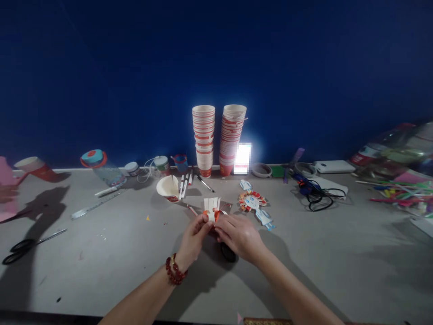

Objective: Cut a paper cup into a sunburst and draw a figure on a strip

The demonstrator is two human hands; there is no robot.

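A red-and-white paper cup [212, 205], its wall cut into strips, is held low over the table between my two hands. Several white strips fan upward from it. My left hand [192, 239], with a red bead bracelet at the wrist, pinches the cup's left side. On the other side my right hand [240, 237] closes over it with bent fingers, hiding much of the cup. Beneath the right hand shows a black scissors handle [228, 253]. To the right lie a paper flower with a drawn face [252, 201] and blue-edged paper cutouts [264, 218].
Two tall stacks of paper cups [203, 135] stand by the blue wall. A cut cup [168, 187], markers [184, 185] and a pen [204, 183] lie nearer. At left are scissors [25, 248], a ruler [94, 205] and a bottle [103, 167]; at right, black cables [318, 196].
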